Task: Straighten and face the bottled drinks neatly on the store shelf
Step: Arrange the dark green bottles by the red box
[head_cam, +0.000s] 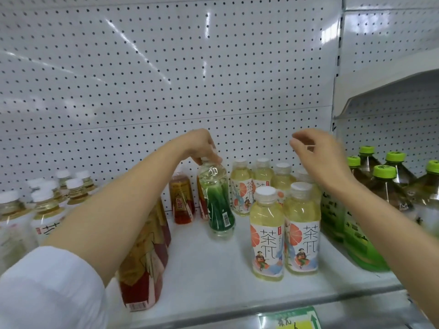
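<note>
Far left on the white shelf (209,264), a cluster of white-capped pale tea bottles (45,205) stands in rows, partly cut off by the frame edge. Next along, a white sleeve (47,288) and a bare forearm reach in over a row of red-labelled bottles (142,276) that runs from the shelf's front edge back toward the pegboard wall (166,67). Now the left hand (202,146) — fingers curled down over the top of a green-labelled bottle (218,205), pinching it at the cap, the bottle tilted slightly with its barcode side facing out (the front of the label is turned away). It stands in the open middle of the shelf, just ahead of the red bottles at the back. To its right, the pale yellow bottles with orange-slice labels (285,233), two at the front facing forward, more lined up behind. Above them hovers the right hand (318,157), fingers loosely curled, holding nothing, touching nothing. Far right, big bottles with green caps (380,186) crowd together. Down at the front rail, a green and yellow price tag (292,319).
</note>
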